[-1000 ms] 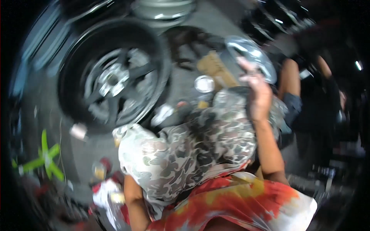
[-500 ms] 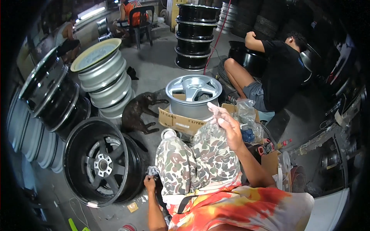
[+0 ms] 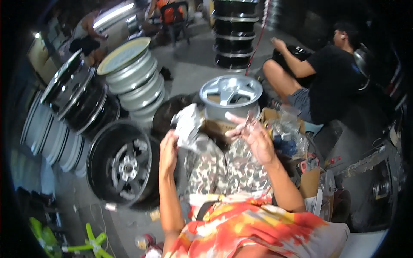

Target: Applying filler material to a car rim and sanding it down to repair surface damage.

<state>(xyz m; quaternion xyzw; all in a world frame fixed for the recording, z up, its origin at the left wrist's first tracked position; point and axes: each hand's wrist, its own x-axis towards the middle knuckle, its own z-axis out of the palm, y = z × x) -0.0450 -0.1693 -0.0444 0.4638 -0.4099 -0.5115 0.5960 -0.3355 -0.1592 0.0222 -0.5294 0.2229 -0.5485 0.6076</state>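
Observation:
My left hand (image 3: 169, 148) is raised over my left thigh, its fingers closed on the edge of a crumpled whitish-grey rag (image 3: 188, 124). The rag hangs loosely toward my lap and is blurred. Opposite it, above my other thigh, my right hand (image 3: 256, 138) holds nothing; its fingers are spread and look dusted with pale powder. Just beyond both hands, a silver wheel rim (image 3: 232, 91) lies face up on a cardboard box (image 3: 215, 128), partly hidden by the hands. A black wheel rim (image 3: 127, 165) stands tilted on the floor at my left.
Stacks of silver rims (image 3: 137, 84) and black rims (image 3: 79, 96) stand at the left, another black stack (image 3: 234, 36) at the back. A dark animal (image 3: 165, 114) lies behind the rag. A person in black (image 3: 331, 77) sits at the right, near plastic bags (image 3: 290, 129).
My left hand has risen from beside my left leg, bringing the rag up in front of me. My right hand's fingers have spread. The view has shifted, and the seated person's arm has moved.

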